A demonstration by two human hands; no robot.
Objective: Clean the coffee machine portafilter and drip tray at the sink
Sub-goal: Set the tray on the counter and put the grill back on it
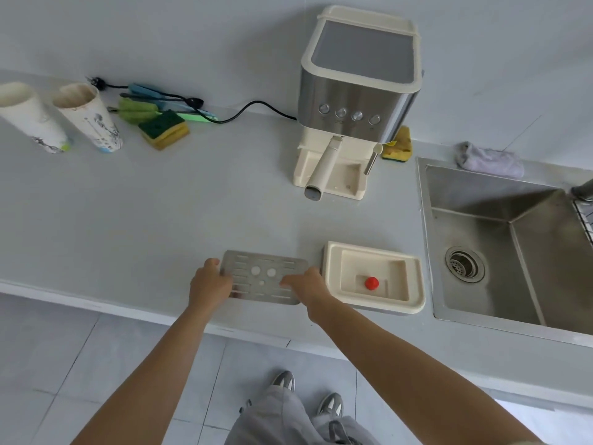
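From the head view, I have both hands on the metal grate (264, 277), which lies flat on the desk (160, 220) close to its front edge. My left hand (210, 285) curls over the grate's left end and my right hand (306, 289) covers its right end, fingers spread on top; I cannot tell whether either hand has a real grip under the rim or is only pressing down.

Just right of my right hand sits the cream drip tray (373, 277), almost touching the grate, with a small red float (371, 283) standing in its basin. Further right again is the sink (513, 252). Ahead of both hands, well apart, the coffee machine (356, 101) stands with the portafilter (324, 165) locked in, handle pointing towards me.

The risks, as I judge them:

- The grate is thin, smooth steel; lifted by fingertip pressure alone it could slip and drop onto the floor (my feet are right below the desk edge).
- Swinging the grate rightwards towards the sink, my right hand could knock the tray and shove it along the desk.
- If the tray holds liquid, which I cannot see, a tilted carry would spill it, and the red float might fall out into the sink drain (464, 264).
- The black cord (256, 106) trails behind the machine; tugging the portafilter could drag the machine.
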